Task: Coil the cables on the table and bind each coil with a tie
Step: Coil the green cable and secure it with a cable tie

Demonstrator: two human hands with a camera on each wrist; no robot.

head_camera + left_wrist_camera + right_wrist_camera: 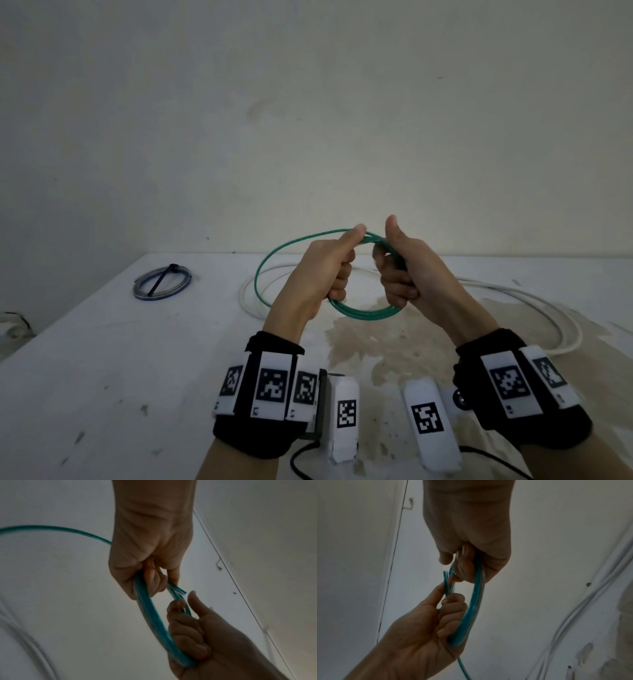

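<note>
A thin green cable (pixel 363 313) is wound into a small coil of several turns and held up above the white table (pixel 120 359). My left hand (pixel 342 270) grips the coil's left side with curled fingers, thumb on top. My right hand (pixel 394 277) grips the right side, thumb raised. One wider green loop (pixel 260 270) swings out to the left. In the left wrist view the left hand (pixel 150 574) and right hand (pixel 188 626) both clasp the green cable (pixel 154 609), whose cut ends (pixel 180 590) stick out between them. The right wrist view shows the right hand (pixel 471 563), left hand (pixel 447 618) and green cable (pixel 475 601).
A blue and clear coil (pixel 161 284) bound with a black tie lies at the table's back left. A long white cable (pixel 548 308) sprawls loose across the right and middle of the table, under my hands. A brownish stain (pixel 370 342) marks the table centre. A wall stands behind.
</note>
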